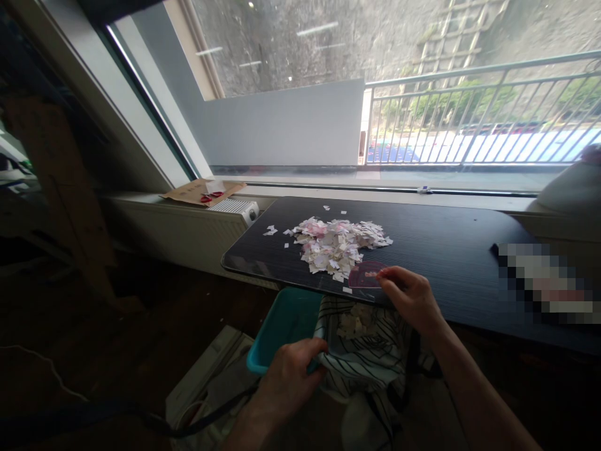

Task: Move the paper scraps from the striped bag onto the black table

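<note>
A heap of small white and pinkish paper scraps [335,244] lies on the dark table [436,238]. My right hand [410,294] pinches a flat, translucent pink plastic piece [364,274] by its right end. The piece lies low over the tabletop, against the near right side of the heap. Below the table's front edge, my left hand [295,369] grips the rim of a striped cloth bag [361,369]. The bag's mouth gapes upward, with paper scraps [359,321] inside it.
A turquoise plastic bin [270,338] stands left of the bag under the table edge. Brown paper with red-handled scissors [206,198] lies on the sill beside a radiator [239,213]. A blurred-out object [549,282] rests at the table's right. A large window runs behind.
</note>
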### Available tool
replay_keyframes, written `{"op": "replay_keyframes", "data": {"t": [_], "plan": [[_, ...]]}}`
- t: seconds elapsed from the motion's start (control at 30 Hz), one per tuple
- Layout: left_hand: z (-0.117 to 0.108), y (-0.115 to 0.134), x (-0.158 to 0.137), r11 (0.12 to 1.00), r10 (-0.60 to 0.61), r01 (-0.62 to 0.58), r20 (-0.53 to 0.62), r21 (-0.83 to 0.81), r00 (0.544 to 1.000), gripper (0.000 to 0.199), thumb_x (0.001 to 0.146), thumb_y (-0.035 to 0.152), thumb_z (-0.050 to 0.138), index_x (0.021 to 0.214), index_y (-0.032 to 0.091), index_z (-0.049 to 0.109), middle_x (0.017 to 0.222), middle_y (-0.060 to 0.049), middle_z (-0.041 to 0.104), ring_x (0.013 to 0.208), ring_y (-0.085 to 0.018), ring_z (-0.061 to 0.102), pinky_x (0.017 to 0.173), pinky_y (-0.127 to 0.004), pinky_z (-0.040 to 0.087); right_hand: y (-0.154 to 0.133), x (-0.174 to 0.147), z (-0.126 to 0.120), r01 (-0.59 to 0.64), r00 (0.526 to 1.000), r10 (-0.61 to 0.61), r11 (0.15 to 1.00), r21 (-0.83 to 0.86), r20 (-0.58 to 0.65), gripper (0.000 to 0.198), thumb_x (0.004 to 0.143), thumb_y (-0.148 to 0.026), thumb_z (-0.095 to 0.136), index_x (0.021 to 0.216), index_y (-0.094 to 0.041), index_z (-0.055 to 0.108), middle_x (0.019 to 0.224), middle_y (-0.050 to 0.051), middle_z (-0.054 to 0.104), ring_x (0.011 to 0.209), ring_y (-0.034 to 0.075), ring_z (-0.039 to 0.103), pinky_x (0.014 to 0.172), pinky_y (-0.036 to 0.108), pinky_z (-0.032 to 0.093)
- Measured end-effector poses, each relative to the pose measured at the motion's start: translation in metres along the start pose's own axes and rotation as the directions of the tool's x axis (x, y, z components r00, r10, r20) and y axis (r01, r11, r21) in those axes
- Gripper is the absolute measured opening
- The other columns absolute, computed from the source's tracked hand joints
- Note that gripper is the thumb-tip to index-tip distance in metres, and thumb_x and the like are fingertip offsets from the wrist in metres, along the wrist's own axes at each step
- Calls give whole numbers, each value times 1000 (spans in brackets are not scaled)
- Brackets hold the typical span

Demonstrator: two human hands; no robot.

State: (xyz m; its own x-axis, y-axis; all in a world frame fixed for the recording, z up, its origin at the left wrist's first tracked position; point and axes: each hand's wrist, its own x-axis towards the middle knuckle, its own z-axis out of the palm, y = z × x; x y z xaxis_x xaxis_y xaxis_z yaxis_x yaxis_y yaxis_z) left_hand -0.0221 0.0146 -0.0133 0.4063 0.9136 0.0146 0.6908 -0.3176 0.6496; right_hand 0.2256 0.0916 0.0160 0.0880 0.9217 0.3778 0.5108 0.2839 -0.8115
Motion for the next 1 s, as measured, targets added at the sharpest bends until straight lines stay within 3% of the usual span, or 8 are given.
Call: {"op": "replay_keyframes", "data": {"t": [0.13,0.3,0.4,0.63,0.83,1.0], "plan": [[0,0,0,1000,-4,4,6,-6,1000,26,74,9,52,94,22,62,92,0,68,88,-18,63,73,-23,43,0,0,-1,-3,998,3,1000,-3,64,19,73,-26,53,69,-16,68,63,2,66,60,15,59,56,23,45],[0,0,0,1000,-3,3,-2,1,1000,26,74,8,51,93,22,62,91,1,68,87,-17,63,74,-23,43,5,2,2,-10,1000,11,1000,14,-15,22,76,-32,55,78,-15,70,70,3,69,64,16,61,59,25,47],[0,0,0,1000,-4,3,1,6,1000,25,74,9,51,93,22,62,89,0,68,87,-18,63,73,-23,43,7,4,5,-8,1000,8,999,-32,11,28,78,-36,55,86,-15,71,74,4,71,67,17,63,61,26,48],[0,0,0,1000,1,-1,9,6,1000,26,74,8,52,93,22,62,90,0,67,86,-18,63,74,-23,43,9,4,4,-13,1000,14,997,-71,17,25,77,-35,55,80,-16,72,70,3,70,63,17,62,58,24,48],[0,1,1,1000,7,-7,9,6,1000,26,74,8,51,93,21,62,90,-1,67,87,-18,62,73,-23,42,8,4,4,16,995,-7,996,-82,104,27,78,-36,55,85,-16,72,75,5,72,70,19,64,62,26,49],[0,1,0,1000,1,-1,14,1,1000,26,74,8,51,93,21,62,90,-1,67,87,-18,62,73,-23,42,4,3,4,1,999,2,996,-85,37,24,78,-33,54,80,-16,71,75,5,72,66,17,63,60,25,48]]}}
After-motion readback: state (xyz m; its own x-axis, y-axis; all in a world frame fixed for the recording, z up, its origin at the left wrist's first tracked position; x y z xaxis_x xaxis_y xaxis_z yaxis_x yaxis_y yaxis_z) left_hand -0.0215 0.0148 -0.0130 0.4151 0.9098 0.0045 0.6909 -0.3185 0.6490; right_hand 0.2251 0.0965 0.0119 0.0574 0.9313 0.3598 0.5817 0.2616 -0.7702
